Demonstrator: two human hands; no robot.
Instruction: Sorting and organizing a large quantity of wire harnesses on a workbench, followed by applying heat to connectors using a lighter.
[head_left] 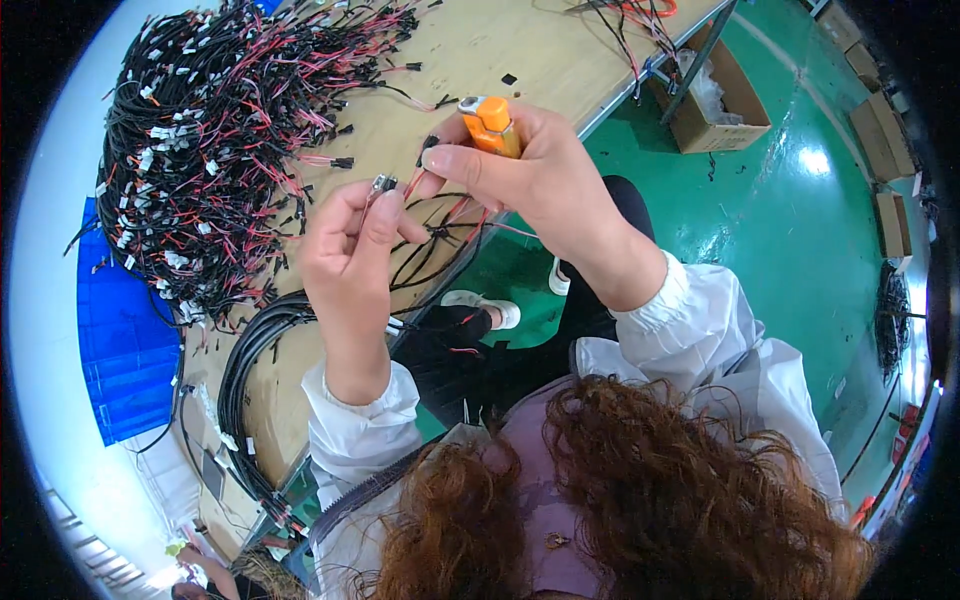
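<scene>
While the left hand (350, 240) pinches the end of a thin red and black wire (440, 215) between thumb and fingers, its small metal-tipped connector (384, 183) pokes up just above the fingertips. That wire loops down between the 2 hands, over the edge of the wooden workbench (480, 50). The right hand (530, 165) is closed around an orange lighter (492, 125), whose silver top sticks out above the fist, and its thumb and forefinger also nip a black sleeved wire end (428, 145) close beside the connector. Both hands are raised near each other in front of the bench edge. Spread across the bench to the left lies a big heap of red and black wire harnesses (210, 150) with white tags, and a coil of thicker black cable (245, 370) hangs off the near edge. Below the bench, a green floor (800, 230) shows, with an open cardboard box (720, 100) standing on it.
</scene>
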